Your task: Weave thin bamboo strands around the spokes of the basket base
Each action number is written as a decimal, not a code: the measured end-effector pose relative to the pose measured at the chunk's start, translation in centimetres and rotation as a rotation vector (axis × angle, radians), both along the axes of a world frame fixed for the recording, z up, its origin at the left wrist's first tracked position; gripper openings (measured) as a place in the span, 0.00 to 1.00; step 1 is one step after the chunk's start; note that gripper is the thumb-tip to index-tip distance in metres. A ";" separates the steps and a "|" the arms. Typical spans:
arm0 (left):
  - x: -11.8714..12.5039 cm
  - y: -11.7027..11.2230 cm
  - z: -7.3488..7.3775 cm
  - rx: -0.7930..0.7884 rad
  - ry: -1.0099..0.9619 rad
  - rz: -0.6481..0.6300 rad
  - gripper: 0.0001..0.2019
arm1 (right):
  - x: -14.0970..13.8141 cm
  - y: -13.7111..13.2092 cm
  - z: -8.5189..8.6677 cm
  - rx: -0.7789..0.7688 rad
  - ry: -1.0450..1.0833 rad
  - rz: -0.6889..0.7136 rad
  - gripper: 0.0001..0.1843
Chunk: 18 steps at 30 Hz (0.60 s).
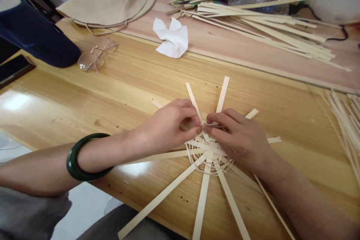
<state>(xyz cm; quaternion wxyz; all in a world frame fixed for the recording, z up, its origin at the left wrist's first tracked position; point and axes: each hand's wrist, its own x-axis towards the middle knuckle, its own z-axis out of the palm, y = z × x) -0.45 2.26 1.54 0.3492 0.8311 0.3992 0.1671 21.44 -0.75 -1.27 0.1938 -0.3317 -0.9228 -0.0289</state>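
**Several small rings woven, long strips left bare**

Many flat strips (204,198) have been crossed to make a woven wheel (210,149), which is laid flat on the tabletop (98,108). Around its middle, a few loose rings of thin strand (213,124) have already been woven. Farther out from the wheel, the strips are left bare, so only a small part seems to be done.

At the wheel's far edge, the thin strand is being pinched. The left hand (174,123) is held with thumb and finger pressed together on it, and it is nipped by the right hand's (242,138) grip too. Some of the weave is hidden by the right hand, so its rings cannot all be counted. More thin strips (344,120) can be seen to the right of the wheel, and a big pile of strips (261,26) is kept beyond it.
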 end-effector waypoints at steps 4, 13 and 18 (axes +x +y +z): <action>-0.6 1.1 0.6 -0.050 -0.048 0.004 0.07 | 0.0 0.0 0.0 -0.001 0.021 -0.014 0.10; -0.7 1.4 -0.5 -0.041 -0.070 -0.100 0.07 | -0.1 -0.1 -0.1 -0.022 0.050 -0.036 0.10; -0.3 0.8 -0.6 -0.024 -0.053 -0.015 0.04 | -0.1 -0.1 -0.1 -0.030 0.051 -0.027 0.11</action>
